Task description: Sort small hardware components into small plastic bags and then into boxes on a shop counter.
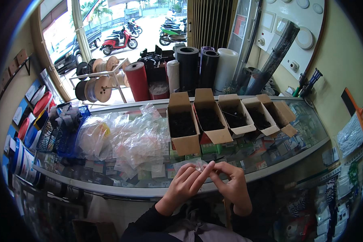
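Observation:
Near the counter's front edge, my left hand [186, 180] is closed on a small clear plastic bag [196, 163], part of which shows above the fingers. My right hand [231, 180] meets it at the fingertips, thumb and forefinger pinched together at the bag's side; whether they grip its edge is hard to tell. Beyond the hands, several open cardboard boxes [186, 144] of small black pieces stand in a row. A heap of clear plastic zip bags [136, 142] lies to the left of the boxes.
The glass display counter [124, 190] curves across the view. At its left end stand blue plastic baskets [67, 148]. Behind it are upright rolls of sheeting [187, 68], a red roll [136, 80] and wooden cable spools [103, 89]. Packaged goods [323, 214] hang at the lower right.

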`<state>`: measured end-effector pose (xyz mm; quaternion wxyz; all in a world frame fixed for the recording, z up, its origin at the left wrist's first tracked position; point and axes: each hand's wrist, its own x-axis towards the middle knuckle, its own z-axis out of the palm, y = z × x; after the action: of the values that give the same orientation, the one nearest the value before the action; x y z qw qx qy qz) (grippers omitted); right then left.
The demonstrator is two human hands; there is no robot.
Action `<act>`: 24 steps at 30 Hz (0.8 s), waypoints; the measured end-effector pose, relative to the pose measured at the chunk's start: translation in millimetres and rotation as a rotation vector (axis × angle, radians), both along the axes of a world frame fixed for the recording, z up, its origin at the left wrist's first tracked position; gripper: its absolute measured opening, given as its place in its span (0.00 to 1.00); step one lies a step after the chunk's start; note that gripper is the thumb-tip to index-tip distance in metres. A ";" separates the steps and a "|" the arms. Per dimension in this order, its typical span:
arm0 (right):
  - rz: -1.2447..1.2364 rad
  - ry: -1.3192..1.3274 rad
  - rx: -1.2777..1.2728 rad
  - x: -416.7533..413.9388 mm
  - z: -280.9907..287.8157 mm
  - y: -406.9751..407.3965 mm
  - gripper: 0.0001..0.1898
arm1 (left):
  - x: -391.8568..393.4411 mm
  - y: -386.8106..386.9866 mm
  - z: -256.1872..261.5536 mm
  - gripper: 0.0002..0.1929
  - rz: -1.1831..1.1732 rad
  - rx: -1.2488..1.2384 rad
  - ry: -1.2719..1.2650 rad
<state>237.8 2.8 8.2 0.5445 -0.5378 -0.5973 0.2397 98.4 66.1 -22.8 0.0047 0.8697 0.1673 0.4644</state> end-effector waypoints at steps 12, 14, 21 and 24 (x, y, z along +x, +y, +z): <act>-0.139 -0.166 0.059 6.7 5.0 4.2 0.04 | -5.1 5.0 22.7 0.17 0.281 -0.168 0.036; -0.091 -0.140 0.039 11.8 10.5 6.1 0.04 | -4.3 9.2 27.9 0.13 0.297 -0.204 -0.011; 0.249 -0.025 -0.093 33.7 29.9 30.6 0.12 | -20.6 38.8 42.7 0.12 -0.088 -0.707 0.053; 0.325 -0.048 -0.163 41.9 54.0 55.6 0.13 | -21.2 62.4 62.2 0.13 -0.092 -0.716 0.143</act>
<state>279.7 58.4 62.3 0.4388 -0.4822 -0.6678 0.3592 77.2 128.5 39.4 0.3180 0.8497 0.2802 0.3136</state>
